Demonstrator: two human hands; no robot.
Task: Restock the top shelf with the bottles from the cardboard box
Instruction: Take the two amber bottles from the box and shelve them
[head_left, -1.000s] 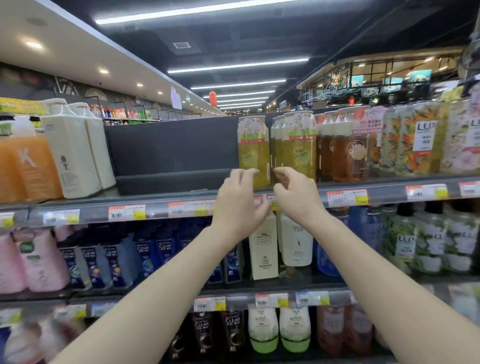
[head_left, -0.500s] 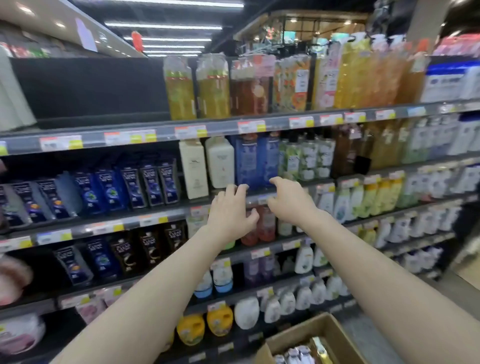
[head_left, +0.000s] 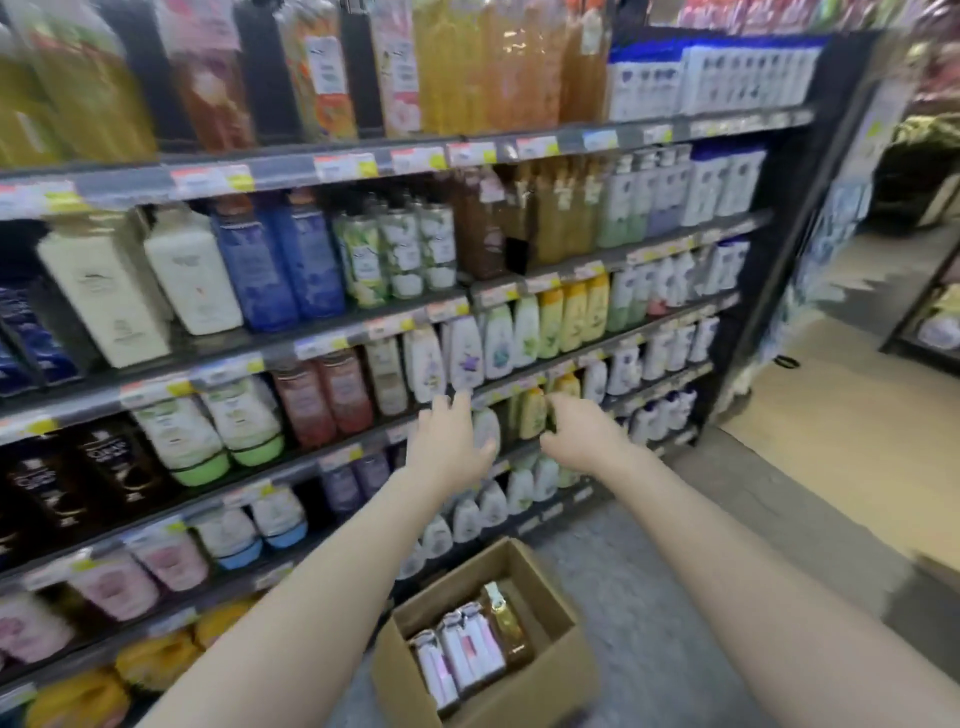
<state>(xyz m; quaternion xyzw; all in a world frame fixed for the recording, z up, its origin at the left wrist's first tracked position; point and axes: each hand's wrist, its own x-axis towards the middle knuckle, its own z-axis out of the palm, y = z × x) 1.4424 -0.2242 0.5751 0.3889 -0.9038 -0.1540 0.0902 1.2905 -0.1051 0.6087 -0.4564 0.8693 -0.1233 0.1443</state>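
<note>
We held both hands out in front of the middle shelves, and both were empty. Our left hand (head_left: 451, 447) had its fingers spread and loose, holding nothing. Our right hand (head_left: 582, 434) was also loose, with the fingers a little curled, and it touched no product as far as we could see.

The cardboard box (head_left: 550, 670) stood on the floor, below the hands and nearer to us, with its flaps open. Inside it, the bottles (head_left: 470, 657) stood upright in a short row, caps up: several white and pink ones, and one amber bottle (head_left: 506, 626) at the far right end of the row. So their long axis pointed up toward us, and a grasp from above, around the neck or body, seemed the natural one.

The box lay almost between our two forearms, and we could not tell which hand was closer. The top shelf (head_left: 467, 153) was high above, already crowded on the right side.
</note>
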